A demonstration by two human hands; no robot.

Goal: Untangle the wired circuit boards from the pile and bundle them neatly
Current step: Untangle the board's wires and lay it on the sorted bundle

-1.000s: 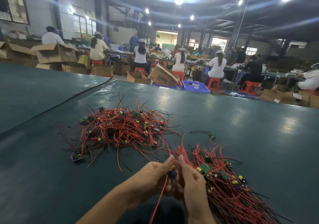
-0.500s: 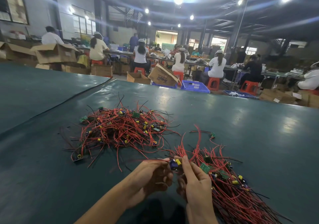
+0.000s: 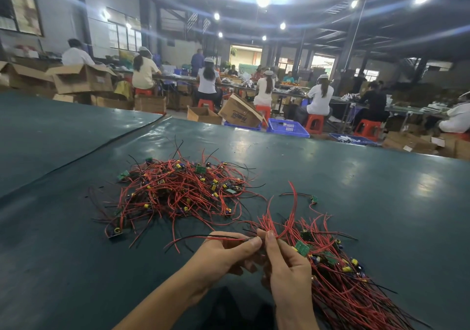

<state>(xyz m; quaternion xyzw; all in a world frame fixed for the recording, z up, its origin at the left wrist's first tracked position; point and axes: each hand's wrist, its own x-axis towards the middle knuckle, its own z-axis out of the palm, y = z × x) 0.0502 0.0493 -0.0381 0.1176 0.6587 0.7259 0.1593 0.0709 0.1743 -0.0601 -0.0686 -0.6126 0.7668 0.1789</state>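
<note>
A tangled pile (image 3: 178, 194) of small green circuit boards with red and black wires lies on the dark green table (image 3: 356, 202), left of centre. A straighter bundle (image 3: 338, 278) of the same boards lies at the lower right. My left hand (image 3: 223, 256) pinches a red and a black wire that run out to the left. My right hand (image 3: 287, 266) pinches red wires that loop upward, close against the bundle. The two hands almost touch at the fingertips. The board on these wires is hidden behind my fingers.
One loose board (image 3: 314, 199) with wires lies beyond the bundle. A seam (image 3: 101, 146) crosses the table at the left. Beyond the far edge stand cardboard boxes (image 3: 239, 113), blue crates (image 3: 287, 127), red stools and several seated workers.
The board seen between my fingertips is now out of sight. My left hand has drawn its wires out to the left, and the red wires at my right hand arch higher.
</note>
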